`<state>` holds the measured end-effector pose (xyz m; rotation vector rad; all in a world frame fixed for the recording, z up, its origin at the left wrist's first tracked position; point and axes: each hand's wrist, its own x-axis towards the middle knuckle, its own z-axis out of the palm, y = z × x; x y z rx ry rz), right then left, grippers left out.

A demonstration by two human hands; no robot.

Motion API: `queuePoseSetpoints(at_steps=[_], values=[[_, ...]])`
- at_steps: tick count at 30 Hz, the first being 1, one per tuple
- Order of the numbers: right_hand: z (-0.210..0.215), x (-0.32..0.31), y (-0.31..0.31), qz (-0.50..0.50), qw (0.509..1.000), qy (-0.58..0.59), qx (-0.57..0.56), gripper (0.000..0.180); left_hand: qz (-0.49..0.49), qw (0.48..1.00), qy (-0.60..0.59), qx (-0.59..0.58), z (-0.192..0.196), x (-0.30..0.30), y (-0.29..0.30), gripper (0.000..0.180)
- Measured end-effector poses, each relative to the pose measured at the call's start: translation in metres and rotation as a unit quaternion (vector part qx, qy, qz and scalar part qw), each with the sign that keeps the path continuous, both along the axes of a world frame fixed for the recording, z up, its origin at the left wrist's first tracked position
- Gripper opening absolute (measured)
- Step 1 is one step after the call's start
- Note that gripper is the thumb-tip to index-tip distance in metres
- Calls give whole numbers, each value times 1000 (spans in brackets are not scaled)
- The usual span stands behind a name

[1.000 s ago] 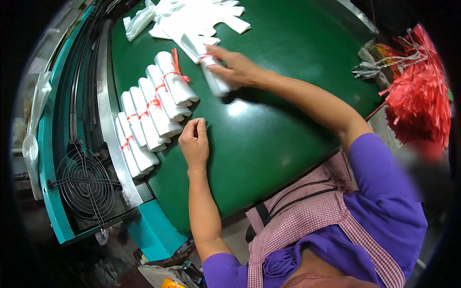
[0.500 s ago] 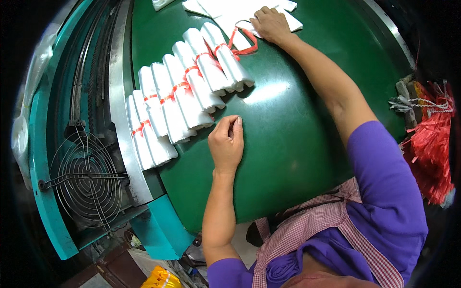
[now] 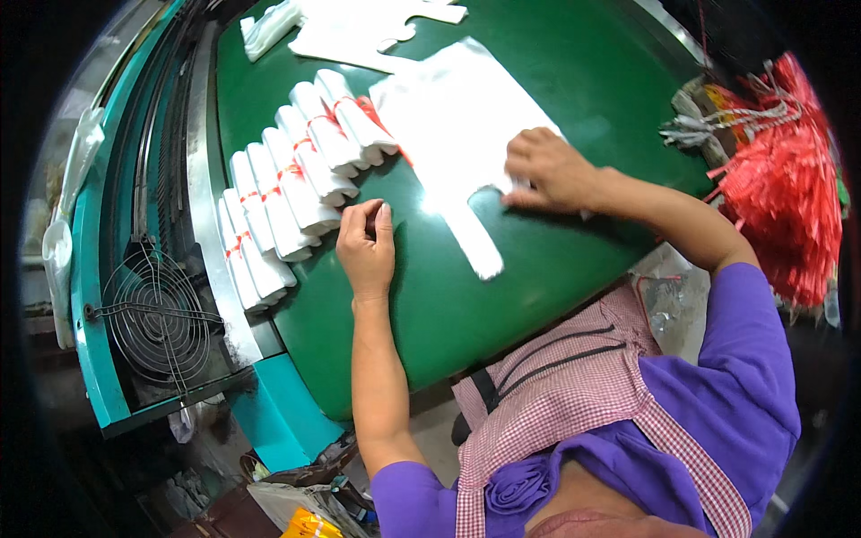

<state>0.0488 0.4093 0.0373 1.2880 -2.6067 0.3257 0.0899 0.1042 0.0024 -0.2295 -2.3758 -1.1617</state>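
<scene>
A flat stack of white plastic bags [image 3: 462, 117] with handle straps lies in front of me on the green tabletop [image 3: 430, 332]. My right hand [image 3: 549, 170] grips its right side near the handle cut-out, fingers bent over the plastic. One handle strap [image 3: 475, 244] points toward me. My left hand [image 3: 366, 249] rests on the tabletop, closed with curled fingers and the thumb against them; nothing shows in it. Just left of it, several rolled bundles of white bags [image 3: 300, 184] lie side by side in a slanting row, each tied with red strip.
More white bags [image 3: 350, 31] lie at the far side of the table. Red plastic strips [image 3: 780, 188] hang in a thick bunch at the right edge. Along the left runs a teal machine frame [image 3: 90, 359] with a round wire guard [image 3: 157, 314].
My right hand has drawn a stack of bags from the far side toward me, beside the rolled bundles. My left hand stays closed near the bundles. The whole view has shifted slightly.
</scene>
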Motion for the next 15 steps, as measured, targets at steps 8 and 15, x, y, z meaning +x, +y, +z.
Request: queuePoseSetpoints(at_steps=[8, 15], values=[[-6, 52, -8, 87, 986, -145, -3, 59, -352, 881, -74, -306, 37, 108, 68, 67], [-30, -32, -25, -40, 998, -44, 20, 70, -335, 880, -98, -323, 33, 132, 44, 81]])
